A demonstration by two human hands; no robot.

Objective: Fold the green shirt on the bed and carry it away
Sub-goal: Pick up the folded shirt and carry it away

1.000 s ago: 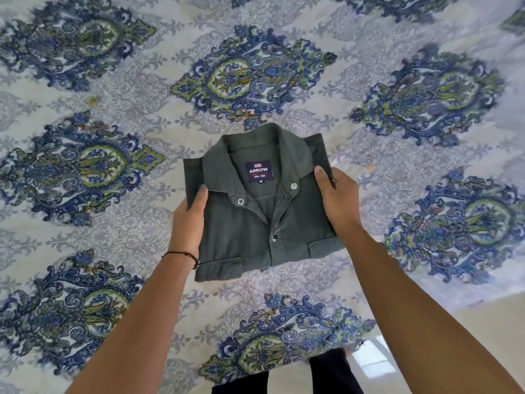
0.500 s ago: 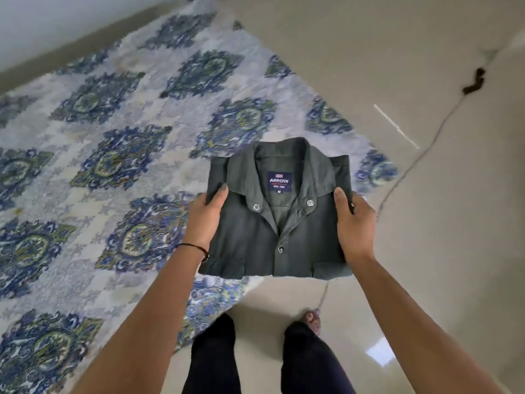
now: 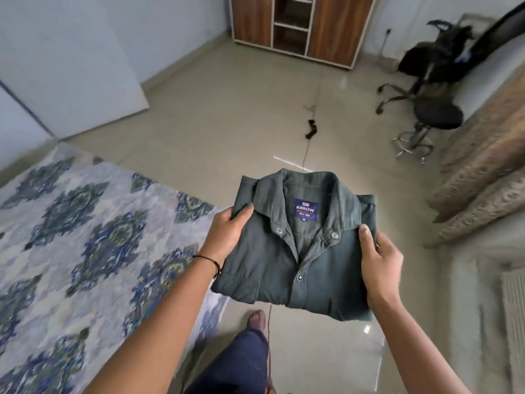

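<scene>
The green shirt (image 3: 301, 263) is folded into a neat rectangle, collar and blue label facing up. It hangs in the air over the tiled floor, to the right of the bed. My left hand (image 3: 227, 231) grips its left edge, thumb on top near the collar. My right hand (image 3: 379, 263) grips the right edge, thumb on top too. The bed (image 3: 85, 251), under a white sheet with blue medallions, fills the lower left.
A wooden wardrobe (image 3: 298, 27) stands at the far wall. A black office chair (image 3: 429, 81) and a black stool (image 3: 434, 120) stand at the right. A cable (image 3: 311, 129) runs along the floor ahead. Brown patterned bedding (image 3: 480, 172) lies at the right edge.
The shirt has been lifted off the bed in both hands and carried to the right, over the floor. The view has swung from the bed toward the room and wardrobe.
</scene>
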